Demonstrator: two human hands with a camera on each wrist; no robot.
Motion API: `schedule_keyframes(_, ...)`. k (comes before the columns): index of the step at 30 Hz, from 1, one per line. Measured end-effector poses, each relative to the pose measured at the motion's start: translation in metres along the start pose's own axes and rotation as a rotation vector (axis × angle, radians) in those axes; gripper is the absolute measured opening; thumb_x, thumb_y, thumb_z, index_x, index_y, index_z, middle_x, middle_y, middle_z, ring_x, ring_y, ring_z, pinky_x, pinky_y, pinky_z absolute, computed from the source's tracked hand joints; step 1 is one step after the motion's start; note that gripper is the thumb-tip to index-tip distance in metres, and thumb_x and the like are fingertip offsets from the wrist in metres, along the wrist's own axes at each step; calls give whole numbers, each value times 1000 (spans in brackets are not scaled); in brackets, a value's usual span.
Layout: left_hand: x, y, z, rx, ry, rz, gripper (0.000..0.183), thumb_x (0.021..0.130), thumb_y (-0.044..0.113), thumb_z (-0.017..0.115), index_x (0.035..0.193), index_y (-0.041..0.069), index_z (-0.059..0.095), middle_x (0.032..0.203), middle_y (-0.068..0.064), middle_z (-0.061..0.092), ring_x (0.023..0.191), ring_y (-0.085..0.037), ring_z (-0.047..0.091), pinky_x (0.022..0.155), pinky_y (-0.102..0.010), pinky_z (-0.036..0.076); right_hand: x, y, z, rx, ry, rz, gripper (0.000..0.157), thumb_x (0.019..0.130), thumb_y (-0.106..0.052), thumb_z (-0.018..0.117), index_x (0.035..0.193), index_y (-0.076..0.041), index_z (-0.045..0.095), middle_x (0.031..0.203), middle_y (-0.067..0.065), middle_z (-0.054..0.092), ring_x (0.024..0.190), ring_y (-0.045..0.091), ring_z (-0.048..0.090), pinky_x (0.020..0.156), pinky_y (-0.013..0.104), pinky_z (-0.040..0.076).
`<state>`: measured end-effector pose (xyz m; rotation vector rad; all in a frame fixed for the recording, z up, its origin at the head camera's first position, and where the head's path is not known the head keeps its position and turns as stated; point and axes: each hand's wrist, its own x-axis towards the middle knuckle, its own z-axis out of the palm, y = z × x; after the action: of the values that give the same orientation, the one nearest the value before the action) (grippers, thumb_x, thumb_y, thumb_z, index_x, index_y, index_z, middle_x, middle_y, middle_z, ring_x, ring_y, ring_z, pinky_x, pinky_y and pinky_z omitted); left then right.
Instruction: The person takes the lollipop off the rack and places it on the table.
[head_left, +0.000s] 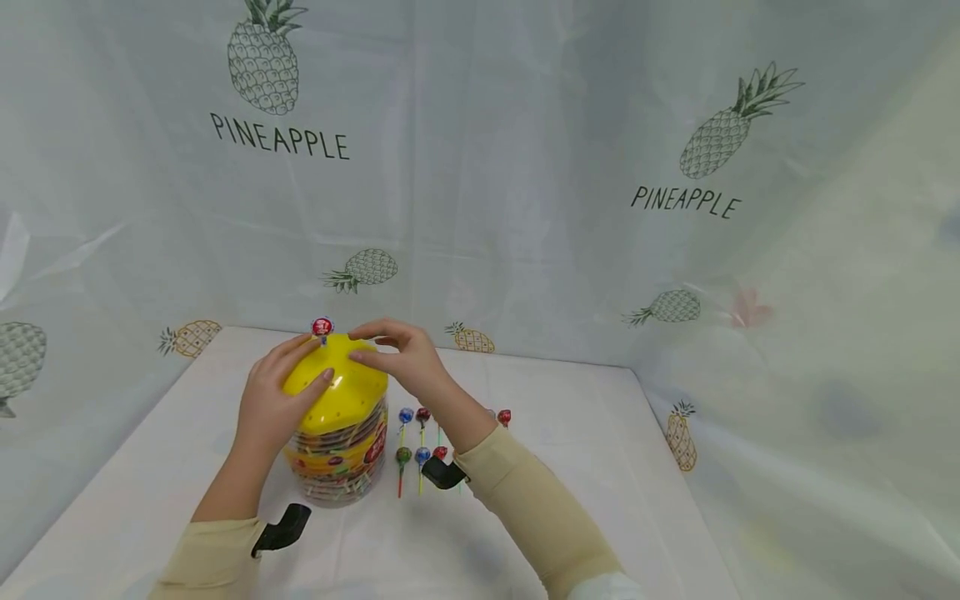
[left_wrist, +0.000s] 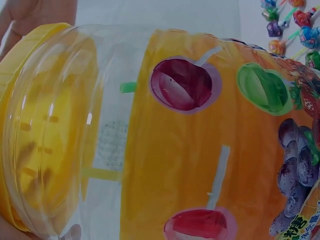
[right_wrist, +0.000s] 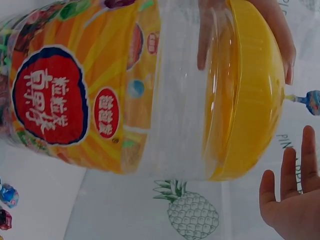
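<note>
A clear candy jar [head_left: 337, 454] with an orange fruit label stands on the table, capped by a domed yellow lid [head_left: 348, 387] dotted with small holes. One lollipop [head_left: 322, 327] sticks up from the lid by its stick. My left hand [head_left: 273, 404] holds the lid's left side, thumb over the top and fingers around the far edge. My right hand [head_left: 408, 358] is at the lid's right, fingers extended; the right wrist view shows this hand [right_wrist: 295, 200] apart from the lid with nothing in it.
Several lollipops [head_left: 422, 455] lie in rows on the white tabletop [head_left: 570, 467], right of the jar and partly behind my right forearm. Another red lollipop [head_left: 504, 417] shows beyond that arm. A pineapple-printed curtain [head_left: 525, 208] hangs behind the table.
</note>
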<state>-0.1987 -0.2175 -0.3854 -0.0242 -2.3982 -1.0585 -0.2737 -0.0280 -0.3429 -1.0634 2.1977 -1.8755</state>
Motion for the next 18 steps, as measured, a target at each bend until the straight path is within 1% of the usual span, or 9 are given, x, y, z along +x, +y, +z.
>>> schedule_keyframes(4,1,-2,1,-13,-7,7,54,94,38,62,139,7,54,148,-14,43,130,-46,34,98,-70,33,6,1,7,46,12,-33,22,90,-14,71,112,-9,72,111,-11,66,113,5,54,101,36,45)
schedule_keyframes(7,1,-3,1,-10,-12,4,55,95,38,61,139,7,53,148,-14,43,130,-46,34,98,-70,34,10,2,11,64,26,-24,22,89,-13,72,112,-9,72,110,-11,66,111,5,55,100,34,46)
schedule_keyframes(11,0,-3,1,-5,-6,-2,54,95,37,61,139,7,53,147,-14,43,131,-46,34,98,-69,35,13,-2,16,76,35,21,24,89,-18,72,113,-15,73,110,-13,64,107,7,58,93,26,49)
schedule_keyframes(14,-1,-2,0,-9,-3,-6,54,95,37,61,139,7,53,148,-14,42,131,-45,34,97,-69,35,16,-7,19,102,41,34,24,89,-20,73,113,-16,72,110,-13,64,104,10,60,90,25,50)
schedule_keyframes(18,-1,0,-1,-23,-2,-10,54,95,37,60,140,8,52,148,-13,42,131,-45,33,96,-70,36,19,-12,23,151,46,27,23,89,-16,73,111,-12,73,107,-11,67,100,12,63,89,25,51)
